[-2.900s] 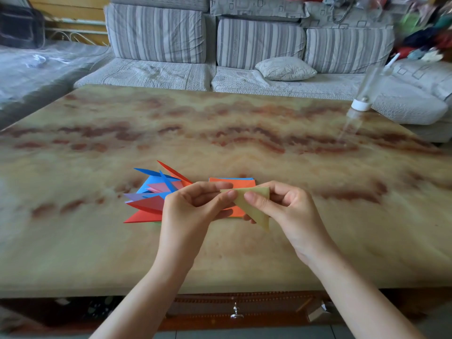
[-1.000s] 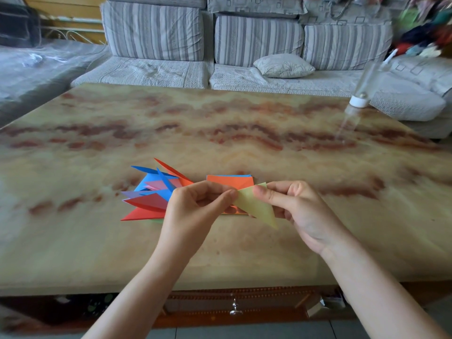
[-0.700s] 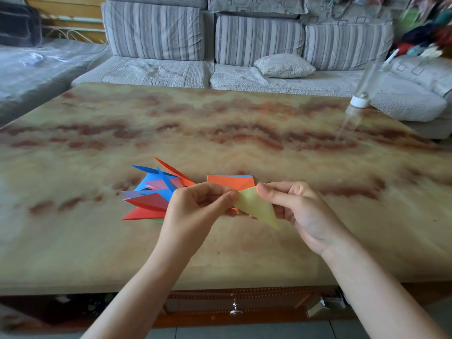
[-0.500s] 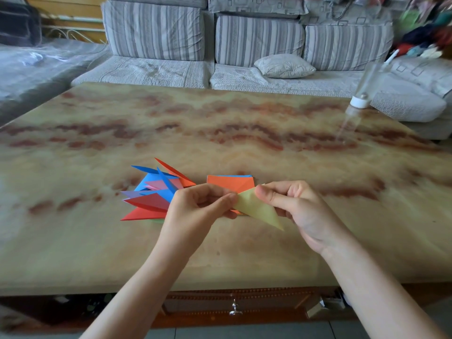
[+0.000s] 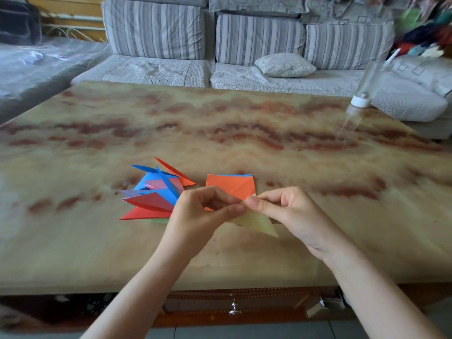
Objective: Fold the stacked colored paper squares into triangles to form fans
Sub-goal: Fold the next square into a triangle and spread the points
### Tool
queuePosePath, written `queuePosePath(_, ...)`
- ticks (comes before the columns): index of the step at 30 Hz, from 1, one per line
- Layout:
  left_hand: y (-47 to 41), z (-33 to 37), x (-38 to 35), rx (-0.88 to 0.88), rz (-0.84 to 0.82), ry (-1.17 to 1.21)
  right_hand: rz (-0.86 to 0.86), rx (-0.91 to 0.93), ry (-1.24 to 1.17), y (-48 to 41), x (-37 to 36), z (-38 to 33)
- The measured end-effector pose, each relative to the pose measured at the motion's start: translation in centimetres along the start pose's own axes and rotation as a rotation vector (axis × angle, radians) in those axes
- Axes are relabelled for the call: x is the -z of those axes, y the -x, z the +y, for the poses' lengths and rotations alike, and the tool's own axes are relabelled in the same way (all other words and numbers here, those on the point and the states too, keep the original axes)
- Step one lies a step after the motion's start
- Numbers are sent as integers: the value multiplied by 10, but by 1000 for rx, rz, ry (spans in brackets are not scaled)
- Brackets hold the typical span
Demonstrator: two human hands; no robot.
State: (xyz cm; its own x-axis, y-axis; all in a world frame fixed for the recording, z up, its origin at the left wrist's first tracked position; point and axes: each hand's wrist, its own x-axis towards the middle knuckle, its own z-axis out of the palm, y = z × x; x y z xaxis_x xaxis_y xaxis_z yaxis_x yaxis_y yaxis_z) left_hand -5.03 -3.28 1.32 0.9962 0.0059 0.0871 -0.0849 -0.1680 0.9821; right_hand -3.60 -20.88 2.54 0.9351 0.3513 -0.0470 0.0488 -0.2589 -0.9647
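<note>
Just below the middle of the frame, above the table (image 5: 73, 241), both hands pinch a pale yellow folded paper (image 5: 256, 220). The left hand (image 5: 195, 218) and right hand (image 5: 291, 214) meet at its upper corner, thumb against forefinger, and its point hangs toward the lower right. The sheet looks thin, light and floppy, easily creased or torn, so it is best held at the edges near the fold. Behind the hands lie the orange stack of squares (image 5: 230, 185) and, to its left, the finished triangles (image 5: 154, 194). The fingers hide the held corner, and how many sheets remain is unclear.
</note>
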Motion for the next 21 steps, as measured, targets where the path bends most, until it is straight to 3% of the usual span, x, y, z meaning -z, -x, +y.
queuePosePath(6, 0, 4, 2, 110, -12, 157, -28, 23, -15, 0, 3, -1)
queuePosePath(11, -1, 2, 5, 147, -129, 86, -13, 55, 53, 0, 1, 4)
queuePosePath(14, -2, 4, 6, 86, -158, 67, -17, 45, 40, -1, 0, 5)
queuePosePath(17, -1, 3, 1, -57, -50, -48, -23, 69, 88, -1, -5, 8)
queuePosePath(21, -3, -2, -1, -110, 16, -112, -8, 71, 97, -1, -8, 9)
